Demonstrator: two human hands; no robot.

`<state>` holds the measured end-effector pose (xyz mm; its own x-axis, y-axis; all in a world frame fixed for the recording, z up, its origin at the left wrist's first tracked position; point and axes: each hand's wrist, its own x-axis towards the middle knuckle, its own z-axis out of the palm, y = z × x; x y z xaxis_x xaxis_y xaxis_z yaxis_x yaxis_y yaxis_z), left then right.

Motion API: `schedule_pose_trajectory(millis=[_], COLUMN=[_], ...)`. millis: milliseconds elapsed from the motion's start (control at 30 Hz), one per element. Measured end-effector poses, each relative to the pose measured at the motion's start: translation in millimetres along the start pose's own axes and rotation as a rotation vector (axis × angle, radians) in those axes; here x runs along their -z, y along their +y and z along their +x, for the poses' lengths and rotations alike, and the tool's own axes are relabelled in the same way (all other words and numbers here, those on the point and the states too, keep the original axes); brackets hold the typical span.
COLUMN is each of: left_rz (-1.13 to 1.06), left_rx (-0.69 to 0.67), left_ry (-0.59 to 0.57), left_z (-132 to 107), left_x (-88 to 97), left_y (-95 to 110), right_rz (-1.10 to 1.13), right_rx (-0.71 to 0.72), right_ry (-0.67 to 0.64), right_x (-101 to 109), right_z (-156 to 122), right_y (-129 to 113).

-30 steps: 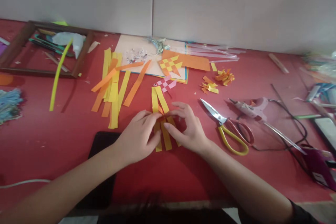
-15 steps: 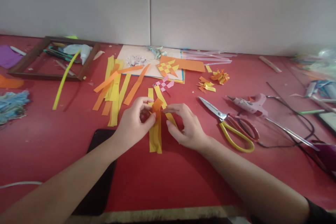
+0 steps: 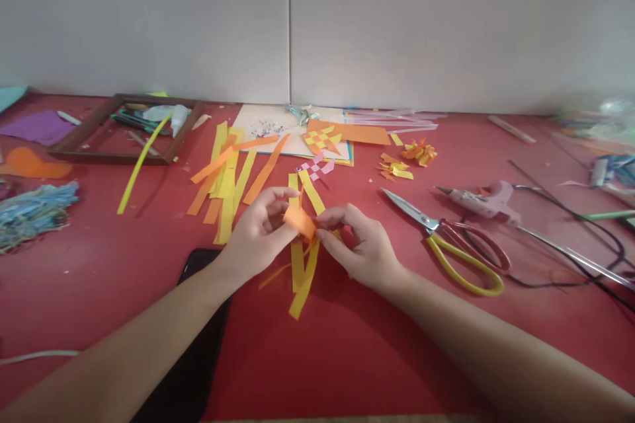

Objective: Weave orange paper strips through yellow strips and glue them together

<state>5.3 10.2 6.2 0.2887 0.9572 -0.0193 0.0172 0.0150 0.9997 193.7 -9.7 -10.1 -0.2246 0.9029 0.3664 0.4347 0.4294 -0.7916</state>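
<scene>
Between my two hands is an orange paper strip [image 3: 299, 221], bent over and slightly blurred. My left hand [image 3: 262, 228] pinches its left side between thumb and fingers. At its right edge, the thumb and fingertips of my right hand [image 3: 360, 244] are closed on the strip. Yellow paper strips [image 3: 303, 287] hang or lie below the orange one; how they join it is hidden by my fingers. Just beyond my hands lie a pink-and-white woven paper fish [image 3: 316, 166] and an orange-and-yellow woven piece [image 3: 321, 139].
Loose yellow and orange strips [image 3: 228, 188] lie left of my hands, near a black phone-like slab [image 3: 198, 344] and a wooden frame [image 3: 82, 135]. Scissors [image 3: 446, 238], a pink glue gun [image 3: 489, 201] with its cord, and paper scraps [image 3: 419, 152] are on the right.
The orange strip has gone from standing upright to being bent over toward the right. My right fingers have closed in on it, and the yellow strips below have swung apart.
</scene>
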Motion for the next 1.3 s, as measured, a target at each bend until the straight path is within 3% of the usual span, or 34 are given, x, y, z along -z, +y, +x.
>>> schedule_pose_trajectory(millis=[100, 267, 333, 500, 600, 733, 933, 1100, 1300], left_rz=[0.040, -0.049, -0.056, 0.148, 0.045, -0.045, 0.200, 0.077, 0.277], left_rx=[-0.017, 0.088, 0.097, 0.008, 0.017, 0.025, -0.062, 0.056, 0.001], left_ry=[-0.061, -0.280, -0.311, -0.106, -0.041, -0.034, -0.048, -0.140, -0.123], left_z=[-0.7, -4.4, -5.5, -3.2, -1.1, -1.7, -4.7, -5.5, -7.9], left_x=[1.5, 5.3, 5.3, 3.0, 2.9, 3.3, 3.9, 9.1, 6.7], left_y=[1.0, 2.0, 2.9, 4.8, 4.0, 3.6, 4.5, -0.2, 4.5], right_rz=[0.050, 0.035, 0.040, 0.175, 0.308, 0.372, 0.306, 0.091, -0.054], right_rx=[-0.004, 0.001, 0.011, 0.041, 0.011, 0.003, 0.028, 0.177, 0.363], right_ry=[0.010, 0.058, 0.082, 0.065, 0.021, 0.024, 0.137, 0.157, 0.129], right_x=[-1.4, -2.2, -2.7, -3.3, -3.6, -4.5, -3.3, -1.9, 2.3], right_z=[-0.4, 0.7, 0.7, -1.4, -2.6, -2.7, -1.4, -1.2, -1.0], right_y=[-1.3, -2.0, -1.7, -1.0, -1.1, -1.6, 2.0, 3.3, -3.6])
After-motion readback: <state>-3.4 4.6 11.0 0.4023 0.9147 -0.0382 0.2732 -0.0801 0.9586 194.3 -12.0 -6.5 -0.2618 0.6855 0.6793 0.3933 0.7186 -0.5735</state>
